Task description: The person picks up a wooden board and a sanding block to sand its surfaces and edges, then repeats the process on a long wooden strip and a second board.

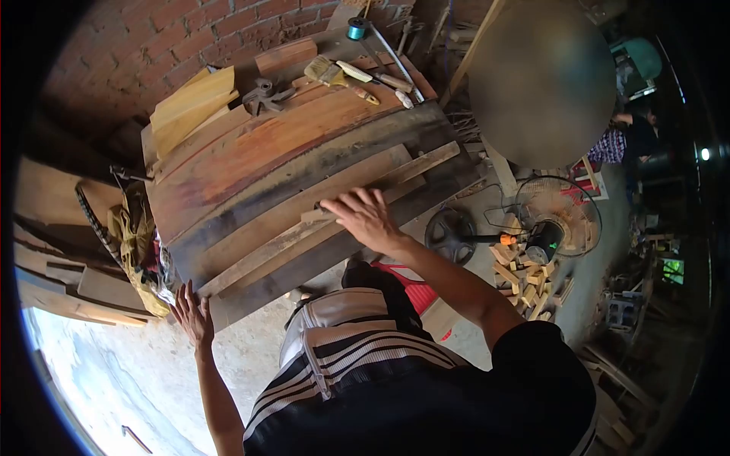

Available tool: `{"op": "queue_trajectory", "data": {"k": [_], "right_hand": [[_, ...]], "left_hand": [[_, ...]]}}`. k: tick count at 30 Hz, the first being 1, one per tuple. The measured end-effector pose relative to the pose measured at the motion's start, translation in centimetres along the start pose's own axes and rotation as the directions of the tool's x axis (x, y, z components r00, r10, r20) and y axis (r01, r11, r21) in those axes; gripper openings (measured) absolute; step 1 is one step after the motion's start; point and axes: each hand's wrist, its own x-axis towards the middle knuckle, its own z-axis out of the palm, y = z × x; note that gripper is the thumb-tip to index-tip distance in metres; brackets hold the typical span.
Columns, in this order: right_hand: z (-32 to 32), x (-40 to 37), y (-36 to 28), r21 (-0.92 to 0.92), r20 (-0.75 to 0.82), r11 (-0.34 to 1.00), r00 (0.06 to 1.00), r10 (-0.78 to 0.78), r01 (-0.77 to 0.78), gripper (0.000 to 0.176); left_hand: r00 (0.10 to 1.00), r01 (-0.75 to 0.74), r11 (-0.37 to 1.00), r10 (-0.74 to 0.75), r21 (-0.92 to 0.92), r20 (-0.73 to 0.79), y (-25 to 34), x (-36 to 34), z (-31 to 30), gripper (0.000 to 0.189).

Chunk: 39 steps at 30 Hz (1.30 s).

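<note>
A long narrow wooden strip lies lengthwise over wider planks on a dark-topped workbench. Spread fingers of my left hand rest at the strip's left end, by the bench corner. Farther along, my right hand lies over the strip with its fingers stretched out and slightly apart. Under its fingertips is a short pale wood piece with a small dark thing beside it, too small to name. Behind the strip runs a wider brown plank.
Toward the brick wall, the bench holds a paintbrush, a handsaw, a teal spool, a dark metal part and yellowish boards. At right stand a fan and a wood offcut pile. Another person is farther back.
</note>
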Motion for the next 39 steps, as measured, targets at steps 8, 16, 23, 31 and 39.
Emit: {"op": "queue_trajectory", "data": {"k": [8, 16, 23, 31, 39], "right_hand": [[-3.5, -1.5, 16.8, -0.258, -0.090, 0.800, 0.838, 0.539, -0.542, 0.055], [2.7, -6.5, 38.2, 0.728, 0.441, -0.038, 0.424, 0.791, -0.684, 0.046], [2.8, -9.0, 39.5, 0.816, 0.561, -0.544, 0.501, 0.659, -0.197, 0.050], [4.0, -10.3, 38.5, 0.773, 0.509, -0.634, 0.598, 0.620, 0.000, 0.039], [0.1, -3.9, 34.4, 0.901, 0.415, -0.307, 0.398, 0.818, -0.308, 0.041]], "left_hand": [[0.997, 0.062, 0.998, -0.063, 0.027, 0.043, 0.4, 0.2, 0.0, 0.060], [0.895, 0.317, 0.928, -0.361, -0.195, -0.263, -2.2, -1.6, 3.1, 0.069], [0.554, 0.558, 0.329, -0.831, -0.762, 0.048, -7.6, -5.8, 3.4, 0.070], [0.533, 0.460, -0.169, -0.732, -0.872, 0.423, -6.0, -2.0, 4.8, 0.078], [0.753, 0.629, 0.691, -0.655, -0.356, 0.059, -12.8, 2.7, 9.0, 0.061]]}}
